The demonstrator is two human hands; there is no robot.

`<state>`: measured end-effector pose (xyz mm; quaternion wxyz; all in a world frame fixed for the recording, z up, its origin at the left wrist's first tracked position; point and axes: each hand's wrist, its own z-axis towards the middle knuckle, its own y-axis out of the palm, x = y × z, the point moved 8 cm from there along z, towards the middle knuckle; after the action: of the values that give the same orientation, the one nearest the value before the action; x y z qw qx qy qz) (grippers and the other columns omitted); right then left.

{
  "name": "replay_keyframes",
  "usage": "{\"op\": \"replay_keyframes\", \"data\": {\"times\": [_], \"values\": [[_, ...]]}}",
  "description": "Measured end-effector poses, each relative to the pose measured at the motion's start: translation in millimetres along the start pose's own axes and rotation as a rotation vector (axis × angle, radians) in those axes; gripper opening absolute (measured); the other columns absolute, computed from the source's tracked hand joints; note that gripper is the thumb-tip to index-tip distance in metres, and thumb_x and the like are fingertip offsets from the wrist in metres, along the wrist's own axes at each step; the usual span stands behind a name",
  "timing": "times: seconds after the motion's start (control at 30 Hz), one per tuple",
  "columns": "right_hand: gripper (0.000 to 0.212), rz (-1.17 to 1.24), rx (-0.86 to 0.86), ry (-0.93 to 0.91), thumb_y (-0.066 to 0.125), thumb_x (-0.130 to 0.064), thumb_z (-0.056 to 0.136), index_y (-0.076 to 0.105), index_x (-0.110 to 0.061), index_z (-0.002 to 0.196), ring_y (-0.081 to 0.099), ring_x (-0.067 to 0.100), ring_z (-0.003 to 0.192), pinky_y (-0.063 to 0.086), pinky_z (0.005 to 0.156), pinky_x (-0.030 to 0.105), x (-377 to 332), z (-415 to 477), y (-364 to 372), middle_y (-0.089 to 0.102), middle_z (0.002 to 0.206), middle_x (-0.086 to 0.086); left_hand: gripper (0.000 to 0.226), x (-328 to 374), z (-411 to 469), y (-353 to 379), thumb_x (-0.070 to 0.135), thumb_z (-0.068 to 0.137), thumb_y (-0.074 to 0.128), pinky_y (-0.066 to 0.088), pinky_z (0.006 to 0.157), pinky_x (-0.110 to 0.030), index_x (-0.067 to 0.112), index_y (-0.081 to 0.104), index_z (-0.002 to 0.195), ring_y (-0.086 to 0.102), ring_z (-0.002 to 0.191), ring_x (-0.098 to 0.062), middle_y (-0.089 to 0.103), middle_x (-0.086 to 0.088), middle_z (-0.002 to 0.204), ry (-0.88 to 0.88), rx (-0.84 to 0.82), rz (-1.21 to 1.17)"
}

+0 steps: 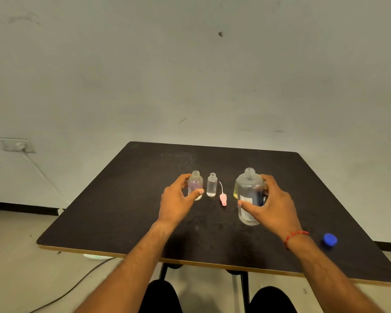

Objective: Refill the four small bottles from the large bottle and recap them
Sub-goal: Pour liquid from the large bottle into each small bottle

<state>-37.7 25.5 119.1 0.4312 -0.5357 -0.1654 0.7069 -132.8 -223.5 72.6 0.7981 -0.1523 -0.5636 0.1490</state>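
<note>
Cap (pixel 330 240) (a blue one) is seen nearest, laid by itself on the table (pixel 122 222). Farther in, the large bottle (pixel 250 195) is gripped by the right hand (pixel 273 206) and a small bottle (pixel 195 185), open too, is held by the left hand (pixel 177 201). Both should be kept steady, mouths brought close, and the big one tipped slowly so nothing is spilled.

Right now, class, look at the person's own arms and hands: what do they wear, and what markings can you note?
Both forearms are bare, with no sleeves in view. The right hand has a thin red thread bracelet round its wrist. The left hand and its wrist wear nothing; no gloves either.
</note>
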Motion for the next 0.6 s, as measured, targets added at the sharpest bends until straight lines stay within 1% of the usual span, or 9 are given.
{"op": "replay_keyframes", "data": {"times": [0.07, 0.17, 0.23, 0.33, 0.43, 0.53, 0.6], "values": [[0.081, 0.030, 0.005, 0.026, 0.084, -0.045, 0.066, 0.039, -0.031, 0.132, 0.063, 0.023, 0.110, 0.051, 0.095, 0.039, 4.9, -2.7, 5.3, 0.059, 0.130, -0.001, 0.050, -11.5, 6.8, -3.8, 0.040, 0.084, 0.080, 0.050, 0.101, -0.030, 0.030, 0.060, 0.128, 0.064, 0.116, -0.010, 0.069, 0.008, 0.126, -0.033, 0.011, 0.011], [0.085, 0.073, 0.011, 0.053, 0.085, -0.044, 0.066, 0.038, -0.030, 0.136, 0.061, 0.021, 0.112, 0.050, 0.096, 0.037, 10.3, -6.7, 11.0, 0.058, 0.132, -0.001, 0.043, -25.7, 17.7, -9.2, 0.036, 0.085, 0.080, 0.047, 0.094, -0.025, 0.032, 0.059, 0.122, 0.064, 0.114, -0.011, 0.069, 0.011, 0.121, -0.072, 0.027, 0.030], [0.085, 0.101, 0.005, 0.063, 0.085, -0.045, 0.065, 0.038, -0.031, 0.135, 0.061, 0.018, 0.109, 0.050, 0.096, 0.035, 12.4, -7.9, 15.2, 0.059, 0.131, -0.002, 0.045, -33.7, 25.8, -10.8, 0.032, 0.086, 0.080, 0.046, 0.093, -0.026, 0.030, 0.058, 0.126, 0.063, 0.115, -0.014, 0.067, 0.008, 0.122, -0.098, 0.030, 0.047], [0.085, 0.115, -0.006, 0.080, 0.085, -0.045, 0.065, 0.039, -0.031, 0.136, 0.057, 0.012, 0.104, 0.049, 0.096, 0.035, 13.7, -8.4, 20.2, 0.059, 0.130, -0.003, 0.049, -45.4, 37.5, -11.6, 0.029, 0.089, 0.078, 0.048, 0.094, -0.030, 0.023, 0.056, 0.132, 0.064, 0.115, -0.020, 0.067, -0.001, 0.129, -0.142, 0.027, 0.084], [0.083, 0.135, -0.003, 0.091, 0.085, -0.044, 0.066, 0.040, -0.032, 0.134, 0.052, 0.007, 0.099, 0.048, 0.093, 0.029, 14.8, -5.9, 23.4, 0.058, 0.125, -0.008, 0.047, -59.6, 45.9, -9.9, 0.028, 0.090, 0.076, 0.051, 0.097, -0.037, 0.023, 0.055, 0.132, 0.064, 0.116, -0.024, 0.067, -0.003, 0.128, -0.180, 0.016, 0.102], [0.080, 0.152, -0.010, 0.091, 0.085, -0.045, 0.065, 0.041, -0.034, 0.130, 0.054, 0.007, 0.100, 0.047, 0.091, 0.026, 17.5, -3.1, 28.0, 0.053, 0.117, -0.016, 0.044, -72.8, 49.9, -7.0, 0.027, 0.092, 0.075, 0.050, 0.099, -0.039, 0.023, 0.055, 0.131, 0.064, 0.114, -0.022, 0.067, -0.003, 0.128, -0.217, -0.004, 0.109], [0.079, 0.160, -0.007, 0.090, 0.086, -0.045, 0.064, 0.041, -0.034, 0.129, 0.056, 0.009, 0.101, 0.046, 0.089, 0.023, 19.7, -1.7, 30.3, 0.053, 0.114, -0.018, 0.044, -79.3, 52.8, -4.9, 0.026, 0.092, 0.074, 0.051, 0.101, -0.040, 0.022, 0.055, 0.131, 0.064, 0.115, -0.023, 0.067, -0.003, 0.128, -0.231, -0.011, 0.115]]}}
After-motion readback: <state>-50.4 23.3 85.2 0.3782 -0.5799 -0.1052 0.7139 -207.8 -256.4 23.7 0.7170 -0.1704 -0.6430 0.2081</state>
